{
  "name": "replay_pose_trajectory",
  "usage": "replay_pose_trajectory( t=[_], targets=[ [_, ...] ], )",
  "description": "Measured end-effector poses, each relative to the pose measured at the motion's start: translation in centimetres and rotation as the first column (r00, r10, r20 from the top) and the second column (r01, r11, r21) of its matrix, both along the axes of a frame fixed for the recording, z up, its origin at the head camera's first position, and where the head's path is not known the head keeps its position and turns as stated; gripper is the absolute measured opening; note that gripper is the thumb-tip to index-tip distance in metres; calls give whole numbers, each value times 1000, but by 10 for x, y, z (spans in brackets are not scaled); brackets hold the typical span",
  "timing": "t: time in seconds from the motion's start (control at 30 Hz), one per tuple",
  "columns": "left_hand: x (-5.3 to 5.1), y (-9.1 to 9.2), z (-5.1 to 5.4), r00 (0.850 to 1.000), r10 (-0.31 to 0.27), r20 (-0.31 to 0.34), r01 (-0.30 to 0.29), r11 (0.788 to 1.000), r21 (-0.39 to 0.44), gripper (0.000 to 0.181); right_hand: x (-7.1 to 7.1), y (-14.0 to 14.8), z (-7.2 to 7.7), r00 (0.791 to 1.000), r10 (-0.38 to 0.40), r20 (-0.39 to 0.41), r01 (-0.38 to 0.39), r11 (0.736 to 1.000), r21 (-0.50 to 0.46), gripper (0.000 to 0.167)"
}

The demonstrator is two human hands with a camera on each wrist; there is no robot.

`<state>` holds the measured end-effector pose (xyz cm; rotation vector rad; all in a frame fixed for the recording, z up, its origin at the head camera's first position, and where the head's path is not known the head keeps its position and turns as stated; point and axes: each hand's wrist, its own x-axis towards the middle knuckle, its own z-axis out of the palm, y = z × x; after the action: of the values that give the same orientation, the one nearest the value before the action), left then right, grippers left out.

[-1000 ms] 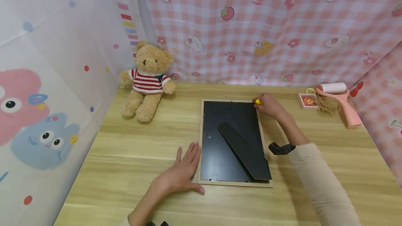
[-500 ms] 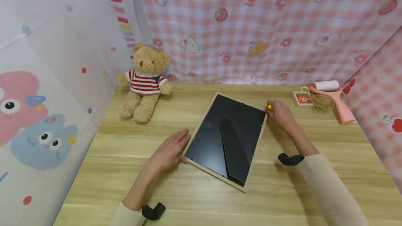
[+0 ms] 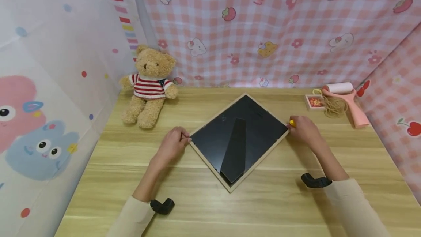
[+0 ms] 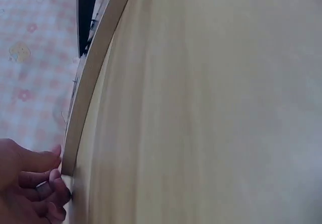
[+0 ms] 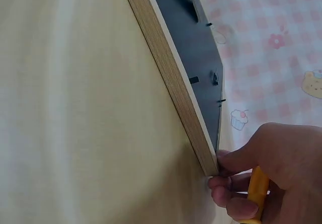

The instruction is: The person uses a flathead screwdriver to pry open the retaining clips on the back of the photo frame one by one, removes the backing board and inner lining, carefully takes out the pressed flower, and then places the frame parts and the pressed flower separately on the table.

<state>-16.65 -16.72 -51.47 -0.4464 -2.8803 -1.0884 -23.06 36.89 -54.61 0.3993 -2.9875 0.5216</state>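
Observation:
A wooden picture frame (image 3: pixel 210 164) lies back side up on the table, turned like a diamond, with its black stand (image 3: pixel 237 145) on the black backing. My left hand (image 3: pixel 171 142) pinches the frame's left corner between thumb and curled fingers; the left wrist view shows the hand (image 4: pixel 30 183) at that corner. At the right corner, my right hand (image 3: pixel 304 129) pinches the frame with thumb and fingertips. A yellow-orange object (image 5: pixel 258 191) is held in the same right hand (image 5: pixel 276 168), against the palm and curled fingers.
A teddy bear (image 3: pixel 149 87) in a striped shirt sits at the back left. At the back right are a small framed box (image 3: pixel 315 102), tangled twine (image 3: pixel 334 106), a white roll (image 3: pixel 339 87) and a pink tool (image 3: pixel 356 111). Patterned cloth hangs behind the table.
The picture frame has turned clockwise from upright to a diamond. My left hand has gone from lying flat at its left side to pinching a corner; my right hand has moved right and nearer.

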Motion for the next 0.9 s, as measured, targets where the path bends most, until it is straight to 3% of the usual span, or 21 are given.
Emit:
replay_pose_trajectory(
  t=[0.17, 0.37, 0.5, 0.57, 0.7, 0.9],
  targets=[
    [-6, 13, 5, 999, 3, 40, -6, 997, 74, 18, 28, -3, 8, 995, -69, 69, 68, 997, 20, 15],
    [7, 13, 35, 984, 40, 173, -75, 977, 201, 24, 50, -15, 27, 988, -116, 104, 115, 993, 21, 14],
    [10, 12, 36, 967, 28, 253, -106, 949, 298, 28, 64, -23, 43, 983, -129, 129, 125, 991, 35, 15],
    [10, 12, 34, 967, -13, 254, -73, 942, 327, 32, 69, -23, 42, 982, -130, 135, 123, 991, 59, 16],
    [7, 14, 29, 963, -95, 250, -3, 931, 366, 45, 77, -18, 28, 973, -127, 195, 109, 989, 100, 19],
    [-22, 22, 24, 950, -194, 244, 92, 922, 376, 54, 103, -16, 10, 948, -148, 281, 124, 987, 103, 19]
  ],
)
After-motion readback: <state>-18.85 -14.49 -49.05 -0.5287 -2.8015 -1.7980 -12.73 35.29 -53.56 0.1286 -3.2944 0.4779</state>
